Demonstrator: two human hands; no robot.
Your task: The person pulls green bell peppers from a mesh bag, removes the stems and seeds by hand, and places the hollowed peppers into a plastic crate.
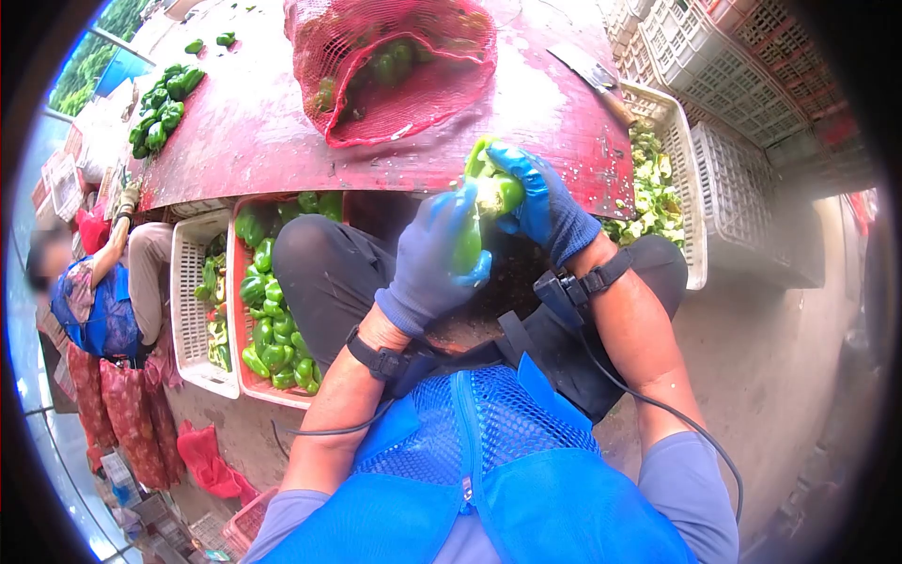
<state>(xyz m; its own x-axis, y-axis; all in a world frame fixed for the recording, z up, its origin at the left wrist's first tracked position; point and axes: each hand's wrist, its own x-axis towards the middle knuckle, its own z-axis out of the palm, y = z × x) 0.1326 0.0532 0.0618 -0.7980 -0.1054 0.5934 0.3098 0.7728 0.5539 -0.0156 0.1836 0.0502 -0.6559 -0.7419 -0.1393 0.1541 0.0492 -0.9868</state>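
Note:
In front of my knees, both gloved hands are closed on a broken-open green bell pepper (508,193), its pale core and seeds showing. My left hand (432,254) wraps around a long green piece on the lower left side. My right hand (543,199) grips the upper right part, with the blue-coated fingers around it. Whether the pieces are still joined cannot be made out. Just beyond the hands, a red mesh bag (413,108) with some green peppers inside lies on the red tabletop (235,141).
A knife (601,85) lies at the table's right side, near a crate of pepper scraps (695,207). Left of my knee stand an orange crate of whole peppers (246,362) and a white crate (202,371). Crates (723,66) are stacked at right; another person (94,301) sits at left.

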